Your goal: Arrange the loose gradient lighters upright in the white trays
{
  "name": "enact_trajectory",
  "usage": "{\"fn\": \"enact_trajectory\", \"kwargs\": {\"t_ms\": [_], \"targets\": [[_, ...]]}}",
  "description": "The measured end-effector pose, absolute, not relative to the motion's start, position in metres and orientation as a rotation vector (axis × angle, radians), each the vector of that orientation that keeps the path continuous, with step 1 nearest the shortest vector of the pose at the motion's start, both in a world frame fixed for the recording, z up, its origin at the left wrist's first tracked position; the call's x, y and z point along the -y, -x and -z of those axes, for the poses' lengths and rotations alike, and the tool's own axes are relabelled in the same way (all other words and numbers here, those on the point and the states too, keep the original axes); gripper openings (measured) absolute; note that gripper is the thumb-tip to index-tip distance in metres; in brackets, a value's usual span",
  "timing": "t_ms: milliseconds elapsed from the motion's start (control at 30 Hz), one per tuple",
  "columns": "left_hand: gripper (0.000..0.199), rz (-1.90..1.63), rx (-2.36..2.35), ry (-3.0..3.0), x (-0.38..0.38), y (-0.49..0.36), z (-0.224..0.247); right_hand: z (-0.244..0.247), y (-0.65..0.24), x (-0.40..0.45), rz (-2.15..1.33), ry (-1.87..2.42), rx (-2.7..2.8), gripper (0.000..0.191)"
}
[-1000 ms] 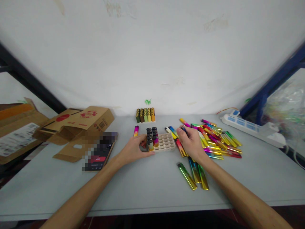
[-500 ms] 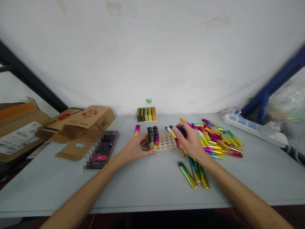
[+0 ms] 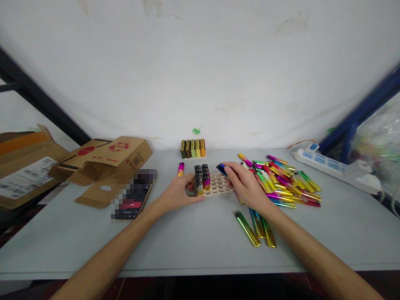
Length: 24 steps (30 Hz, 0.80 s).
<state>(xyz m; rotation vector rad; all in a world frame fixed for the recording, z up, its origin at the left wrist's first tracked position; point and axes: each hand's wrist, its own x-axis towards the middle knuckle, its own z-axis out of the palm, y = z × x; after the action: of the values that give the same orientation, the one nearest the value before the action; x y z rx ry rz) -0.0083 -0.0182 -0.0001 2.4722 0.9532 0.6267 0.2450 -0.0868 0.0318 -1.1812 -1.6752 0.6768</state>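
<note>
"Head view: what textures and shapes show?"

"A pale tray [image 3: 220, 188], pierced with rounded, honeycomb-like holes. Beside the left hand [image 3: 179, 192], black-topped lighters [image 3: 200, 175] stand upright in it in two columns, glossy-bodied, grey-yellow and magenta at the near ends."

"And around the right hand [image 3: 245, 181]?"

"Outward of it, a loose pile [image 3: 281, 183] of slim lighters, mirror-bright and many-coloured. Closer to the body than that hand, a green-and-gold lighter [image 3: 248, 228] lies flat. Outward of the left hand sits a cardboard box [image 3: 128, 148], matt brown, its flaps open."

"How are the hands posed?"

"Apart. The left is clasped round the tray's end, thumb along the near edge, fingertips partly hidden behind the standing lighters. The right reaches inward, thumb and fingers pinching a dark blue lighter [image 3: 221, 168]."

"Where's that lighter?"

"Over the tray's right-hand part, tilted, its shiny end pointing leftward. Whether it touches the tray, I can't tell."
</note>
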Motion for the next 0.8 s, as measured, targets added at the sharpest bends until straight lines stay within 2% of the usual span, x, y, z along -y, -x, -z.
{"fn": "enact_trajectory", "kwargs": {"t_ms": [167,367,567,800], "targets": [[0.040,-0.619,-0.955,-2.475,0.018,0.008,-0.001,-0.037,-0.245,0.085,-1.228,1.031,1.411,0.040],[0.041,-0.615,-0.949,-2.480,0.018,0.008,-0.002,-0.030,-0.242,0.081,-1.533,0.908,1.008,0.035],[0.041,-0.610,-0.963,-2.449,0.020,0.007,-0.001,-0.023,-0.235,0.083,-1.458,0.879,1.025,0.034],[0.040,-0.621,-0.966,-2.444,0.020,0.006,-0.002,-0.018,-0.227,0.085,-1.110,0.982,1.314,0.033]]}}
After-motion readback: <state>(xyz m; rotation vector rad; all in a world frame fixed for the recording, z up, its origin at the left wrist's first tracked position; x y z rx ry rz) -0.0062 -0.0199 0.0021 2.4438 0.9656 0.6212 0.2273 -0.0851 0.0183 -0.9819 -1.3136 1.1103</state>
